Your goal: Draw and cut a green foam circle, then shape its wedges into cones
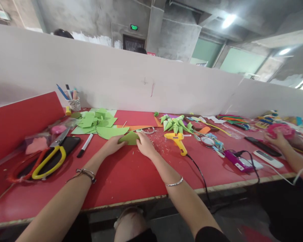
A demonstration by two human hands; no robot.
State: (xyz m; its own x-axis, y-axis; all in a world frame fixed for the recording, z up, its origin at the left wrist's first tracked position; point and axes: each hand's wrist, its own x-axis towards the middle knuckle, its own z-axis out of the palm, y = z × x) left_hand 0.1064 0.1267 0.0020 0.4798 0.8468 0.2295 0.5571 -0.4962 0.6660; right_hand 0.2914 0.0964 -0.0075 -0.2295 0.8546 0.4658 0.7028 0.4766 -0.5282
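A piece of green paper is held between my two hands, just above the red tabletop. My left hand grips its left edge, and my right hand has its right edge between the fingers. Behind my left hand lies a heap of cut green paper pieces. To the right of my right hand, a yellow hot glue gun rests on the table with its black cord trailing off the front edge. Beyond the glue gun sits a cluster of rolled green paper cones.
Scissors lie over a black phone at left, beside a marker. A pen cup stands behind. On the right are a purple power strip, a white remote and a co-worker's hand holding something pink.
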